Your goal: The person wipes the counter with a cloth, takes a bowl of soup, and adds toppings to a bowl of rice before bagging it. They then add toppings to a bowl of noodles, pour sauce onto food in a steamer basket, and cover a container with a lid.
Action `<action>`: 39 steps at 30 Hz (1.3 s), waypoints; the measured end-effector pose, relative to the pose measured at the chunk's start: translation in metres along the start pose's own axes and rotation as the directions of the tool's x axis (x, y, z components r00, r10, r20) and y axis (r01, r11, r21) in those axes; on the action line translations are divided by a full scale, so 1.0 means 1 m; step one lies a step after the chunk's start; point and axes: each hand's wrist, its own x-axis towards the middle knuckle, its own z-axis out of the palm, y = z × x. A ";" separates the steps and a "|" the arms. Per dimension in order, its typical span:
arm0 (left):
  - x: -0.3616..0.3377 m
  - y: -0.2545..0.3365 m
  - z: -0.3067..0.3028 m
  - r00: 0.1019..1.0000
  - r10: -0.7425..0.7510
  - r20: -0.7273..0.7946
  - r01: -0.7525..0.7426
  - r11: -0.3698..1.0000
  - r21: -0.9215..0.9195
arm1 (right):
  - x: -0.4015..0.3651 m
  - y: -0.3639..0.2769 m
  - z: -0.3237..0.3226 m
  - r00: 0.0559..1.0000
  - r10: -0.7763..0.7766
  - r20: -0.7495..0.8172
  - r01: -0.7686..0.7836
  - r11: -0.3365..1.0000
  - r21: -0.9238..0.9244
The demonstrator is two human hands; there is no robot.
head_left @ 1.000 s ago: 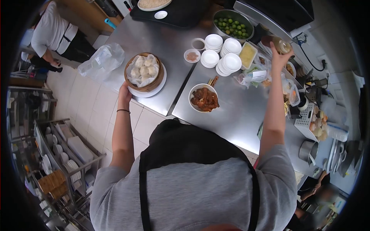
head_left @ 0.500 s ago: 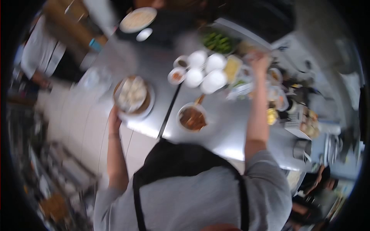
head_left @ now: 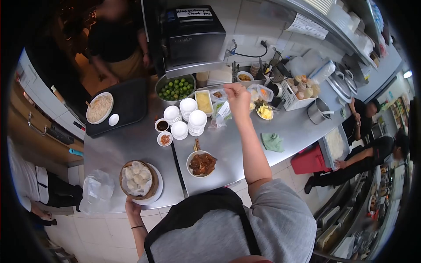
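My left hand [head_left: 133, 207] is at the near rim of a round bamboo steamer [head_left: 151, 191], which holds several pale dumplings [head_left: 137, 175] on a paper liner. The steamer overlaps a white plate [head_left: 160, 182] at the counter's edge, and my fingers are mostly hidden below it. My right hand [head_left: 238, 95] reaches over the small plastic containers at the back, fingers pinched together; whatever is between them is too small to make out. Close to it are a tub of yellow food [head_left: 203, 101] and a clear plastic bag [head_left: 221, 111].
Stacked white dishes [head_left: 180, 130], two sauce cups [head_left: 164, 139] and a bowl of brown meat [head_left: 201, 164] stand mid-counter. Behind are a bowl of green limes [head_left: 176, 90] and a black tray [head_left: 131, 109] with a noodle bowl [head_left: 100, 108]. A green cloth [head_left: 272, 142] lies right. Other people stand around.
The view has turned and sharpened, so the counter appears rotated and lower in the frame. My left hand stays by the steamer and my right hand remains over the back containers.
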 end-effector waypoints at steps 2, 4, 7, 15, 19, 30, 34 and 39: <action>0.000 -0.002 0.004 0.996 0.086 0.027 -0.089 0.986 0.139 | -0.005 -0.034 0.013 0.998 -0.040 0.050 0.040 0.999 -0.010; -0.006 -0.001 0.024 0.987 0.063 0.149 -0.083 0.988 0.133 | -0.013 -0.070 0.040 0.977 -0.140 0.159 0.133 0.990 0.051; 0.006 0.004 0.000 0.988 0.095 0.125 -0.112 0.983 0.144 | -0.038 -0.095 0.108 0.786 -0.516 0.341 0.491 0.856 0.165; 0.000 -0.007 0.019 0.954 0.244 -0.172 -0.243 0.970 0.026 | -0.069 -0.051 0.315 0.397 0.074 0.915 0.536 0.790 -0.297; -0.022 -0.003 0.022 0.949 0.186 -0.256 -0.130 0.966 0.222 | -0.080 -0.012 0.356 0.412 0.347 0.843 0.451 0.726 -0.519; -0.021 0.003 0.034 0.925 0.237 -0.297 -0.092 0.898 0.430 | -0.094 -0.020 0.393 0.385 0.277 0.881 0.289 0.870 -0.400; -0.012 0.005 0.038 0.931 0.245 -0.271 -0.124 0.910 0.396 | -0.093 -0.052 0.379 0.326 0.136 0.936 0.288 0.928 -0.235; 0.001 0.006 0.040 0.926 0.276 -0.258 -0.158 0.903 0.399 | -0.131 -0.060 0.378 0.231 0.224 0.947 0.005 0.973 -0.232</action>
